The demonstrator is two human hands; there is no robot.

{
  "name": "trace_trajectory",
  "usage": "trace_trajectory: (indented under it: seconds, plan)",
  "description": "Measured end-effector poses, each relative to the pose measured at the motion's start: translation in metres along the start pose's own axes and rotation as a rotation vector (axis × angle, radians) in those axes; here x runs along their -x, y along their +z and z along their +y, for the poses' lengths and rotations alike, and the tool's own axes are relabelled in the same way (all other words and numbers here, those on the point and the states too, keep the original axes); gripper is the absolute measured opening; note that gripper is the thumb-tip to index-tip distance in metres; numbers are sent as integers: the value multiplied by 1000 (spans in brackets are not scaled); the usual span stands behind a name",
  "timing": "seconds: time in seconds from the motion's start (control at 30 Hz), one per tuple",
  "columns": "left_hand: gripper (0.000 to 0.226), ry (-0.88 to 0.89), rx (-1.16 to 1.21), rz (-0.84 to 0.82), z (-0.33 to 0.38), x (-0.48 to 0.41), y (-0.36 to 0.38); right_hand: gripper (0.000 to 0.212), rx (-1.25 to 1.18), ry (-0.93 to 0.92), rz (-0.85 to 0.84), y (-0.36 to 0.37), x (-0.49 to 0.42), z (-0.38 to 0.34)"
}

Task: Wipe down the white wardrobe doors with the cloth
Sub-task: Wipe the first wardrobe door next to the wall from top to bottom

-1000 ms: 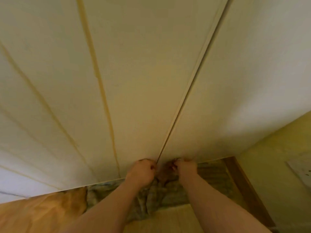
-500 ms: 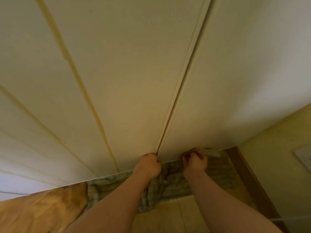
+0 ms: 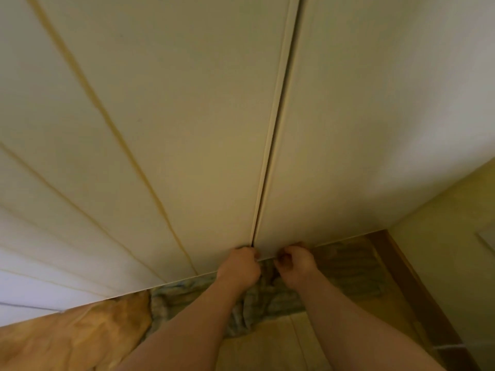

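Background: white flat wardrobe doors (image 3: pixel 203 135), wooden floor (image 3: pixel 267 344) below.
Left hand (image 3: pixel 238 266): curled at door bottom edge; pinching what, cannot tell.
Right hand (image 3: pixel 297 263): curled, just beside left; moved back inward.
Cloth: grey-green checked fabric (image 3: pixel 257 301) under both wrists.
Meaning: bottom edge likely being wiped.

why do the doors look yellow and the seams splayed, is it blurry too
Head view: dim warm light tints the white doors yellowish, brighter at the upper right, cooler at far left; the wide lens fans the seams outward; the frame is soft, so the fingers of the left hand and right hand at the doors' bottom edge blur together.
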State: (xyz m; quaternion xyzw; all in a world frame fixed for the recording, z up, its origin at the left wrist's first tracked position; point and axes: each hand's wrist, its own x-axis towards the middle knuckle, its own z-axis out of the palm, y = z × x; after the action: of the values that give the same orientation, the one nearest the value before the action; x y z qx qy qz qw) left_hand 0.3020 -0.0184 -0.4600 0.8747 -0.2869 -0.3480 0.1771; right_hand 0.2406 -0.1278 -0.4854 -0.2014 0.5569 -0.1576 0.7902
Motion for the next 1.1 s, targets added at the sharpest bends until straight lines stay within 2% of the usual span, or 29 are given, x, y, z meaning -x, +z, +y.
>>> trace_trajectory:
  seconds: [0.07, 0.13, 0.23, 0.37, 0.43, 0.53, 0.67, 0.77, 0.8, 0.87, 0.93, 1.0, 1.1]
  plan:
    - [37, 25, -2, -9, -2, 0, 1, 29, 111, 150, -160, 8, 11, 20]
    - [37, 35, -4, -28, -2, 1, 2, 31, 155, 196, -207, 13, 16, 29]
    - [34, 41, 2, -51, -4, 1, 1, 31, 98, 163, -96, 10, 18, 13]
    - [40, 9, -20, -39, 0, -1, -3, 33, -100, -94, 101, -5, 19, -44]
    - [39, 8, -27, -31, 6, 0, -3, 35, -82, -199, 149, -9, 25, -66]
    - [41, 16, -11, -20, 17, -1, -3, 36, -38, -86, 105, 3, 39, -79]
    - [35, 72, 28, -3, 34, 1, -5, 34, 254, -142, 100, 14, 75, -92]
    - [33, 93, 86, -4, 43, 1, -8, 33, 239, -169, 146, 11, 87, -120]
    - [35, 98, 93, 2, 45, 1, -9, 33, 150, -168, 106, 8, 88, -128]
    - [37, 129, 111, 28, 51, 2, -11, 33, 70, -195, 142, 5, 85, -130]
    - [37, 174, 117, 54, 56, 5, -13, 34, 149, -179, 219, 9, 90, -117]
    - [36, 201, 106, 84, 57, 5, -13, 30, 105, -88, 100, 10, 90, -100]
    - [34, 225, 120, 116, 55, 5, -17, 35, 179, -32, 22, 14, 92, -95]
